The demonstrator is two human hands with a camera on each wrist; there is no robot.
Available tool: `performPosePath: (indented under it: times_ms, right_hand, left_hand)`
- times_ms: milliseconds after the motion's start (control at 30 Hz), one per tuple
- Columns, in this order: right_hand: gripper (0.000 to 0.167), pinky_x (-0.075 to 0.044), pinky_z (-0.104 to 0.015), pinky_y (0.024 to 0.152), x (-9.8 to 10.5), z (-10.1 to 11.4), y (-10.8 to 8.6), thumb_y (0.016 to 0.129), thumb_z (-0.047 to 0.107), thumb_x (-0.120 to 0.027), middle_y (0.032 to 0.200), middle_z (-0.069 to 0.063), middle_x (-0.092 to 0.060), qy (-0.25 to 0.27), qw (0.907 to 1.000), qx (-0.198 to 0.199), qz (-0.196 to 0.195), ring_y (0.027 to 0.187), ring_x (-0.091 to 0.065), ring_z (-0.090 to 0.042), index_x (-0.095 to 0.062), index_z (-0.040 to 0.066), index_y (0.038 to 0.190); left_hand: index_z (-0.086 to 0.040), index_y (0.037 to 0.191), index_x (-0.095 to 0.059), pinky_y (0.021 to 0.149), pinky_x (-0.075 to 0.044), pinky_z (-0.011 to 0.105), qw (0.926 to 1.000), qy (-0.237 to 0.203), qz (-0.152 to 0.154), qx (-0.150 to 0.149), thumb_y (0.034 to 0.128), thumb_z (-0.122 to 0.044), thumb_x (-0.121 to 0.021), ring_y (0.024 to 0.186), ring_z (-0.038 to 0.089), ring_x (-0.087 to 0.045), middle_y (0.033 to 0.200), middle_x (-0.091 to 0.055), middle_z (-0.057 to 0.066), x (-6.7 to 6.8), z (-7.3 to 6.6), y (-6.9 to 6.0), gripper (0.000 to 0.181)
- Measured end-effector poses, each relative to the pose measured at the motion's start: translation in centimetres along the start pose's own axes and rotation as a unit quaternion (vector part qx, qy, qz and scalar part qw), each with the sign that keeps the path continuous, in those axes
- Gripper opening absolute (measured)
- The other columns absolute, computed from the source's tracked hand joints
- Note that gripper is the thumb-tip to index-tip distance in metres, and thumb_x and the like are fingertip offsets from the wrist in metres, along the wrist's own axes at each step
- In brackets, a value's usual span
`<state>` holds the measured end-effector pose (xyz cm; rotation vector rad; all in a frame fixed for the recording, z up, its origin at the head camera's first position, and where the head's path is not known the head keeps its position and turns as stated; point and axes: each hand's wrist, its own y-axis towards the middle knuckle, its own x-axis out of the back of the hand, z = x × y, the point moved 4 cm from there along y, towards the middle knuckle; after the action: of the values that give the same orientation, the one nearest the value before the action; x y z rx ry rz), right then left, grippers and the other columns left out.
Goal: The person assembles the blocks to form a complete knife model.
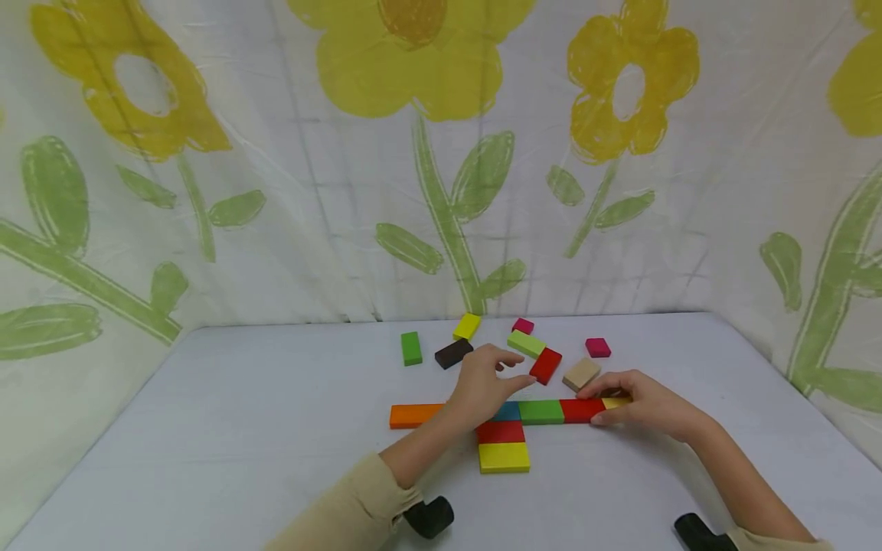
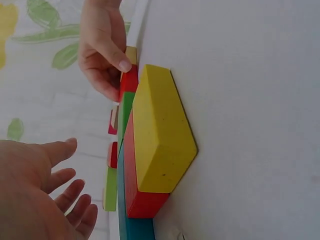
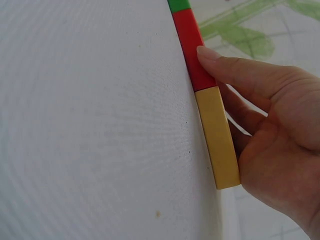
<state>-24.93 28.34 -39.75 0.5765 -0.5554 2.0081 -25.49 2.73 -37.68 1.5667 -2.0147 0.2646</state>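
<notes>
A row of flat coloured blocks lies across the table: an orange block [image 1: 413, 415], a blue block [image 1: 508, 412], a green block [image 1: 541, 412], a red block [image 1: 582, 410] and a tan block [image 3: 218, 137] at the right end. Below the blue one, a second red block [image 1: 501, 433] and a yellow block [image 1: 504, 458] extend towards the person. My right hand [image 1: 648, 405] pinches the row's red block near its joint with the tan one, thumb in front and fingers behind. Over the row hovers my left hand [image 1: 482, 386], fingers loosely spread and holding nothing; it hides part of the row.
Loose blocks lie behind the row: green [image 1: 411, 348], yellow [image 1: 467, 327], dark brown [image 1: 453, 353], light green [image 1: 526, 343], red [image 1: 547, 366], pale wood [image 1: 582, 374] and two pink ones. A flower-printed curtain [image 1: 331, 229] hangs behind the table.
</notes>
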Motion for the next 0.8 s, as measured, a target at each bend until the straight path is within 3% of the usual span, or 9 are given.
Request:
performPosePath:
  times_ms: [200,400,633,800]
  right_hand:
    - [0.038,-0.056,-0.022,0.086,-0.1,0.0,0.0,0.093,0.017,-0.081,0.129,-0.016,-0.066,0.005,1.0000,0.005,0.001,0.120,-0.053,-0.030,-0.073,0.005,0.127]
    - [0.037,-0.056,-0.022,0.086,0.0,0.1,0.0,0.092,0.018,-0.081,0.128,-0.014,-0.068,0.004,0.9999,0.012,0.000,0.119,-0.055,-0.030,-0.074,0.005,0.127]
    - [0.036,-0.055,-0.021,0.087,-0.1,0.1,0.0,0.093,0.017,-0.081,0.129,-0.015,-0.069,0.009,0.9997,0.022,0.003,0.119,-0.055,-0.031,-0.074,0.005,0.126]
    - [0.037,-0.055,-0.021,0.088,-0.1,0.1,0.0,0.093,0.018,-0.081,0.130,-0.016,-0.068,0.010,0.9997,0.022,0.004,0.120,-0.054,-0.030,-0.074,0.005,0.126]
  left_hand:
    - [-0.002,0.121,-0.078,0.076,-0.054,0.019,0.9990,0.004,-0.015,0.042,0.0927,-0.021,-0.083,0.103,0.023,-0.064,0.115,-0.072,0.010,-1.6,0.2,2.6,0.034]
    - [-0.001,0.115,-0.077,0.075,-0.054,0.019,0.9946,-0.010,-0.036,0.097,0.0890,-0.019,-0.087,0.096,0.016,-0.062,0.108,-0.070,0.008,-3.4,0.5,4.4,0.034]
    - [0.000,0.102,-0.074,0.068,-0.052,0.019,0.9918,0.032,-0.055,0.111,0.0837,-0.020,-0.092,0.084,0.013,-0.059,0.094,-0.068,0.006,-4.4,0.4,5.3,0.033]
    - [-0.002,0.099,-0.074,0.067,-0.053,0.020,0.9899,0.054,-0.055,0.119,0.0827,-0.021,-0.092,0.084,0.014,-0.061,0.094,-0.070,0.006,-4.5,0.3,5.3,0.031]
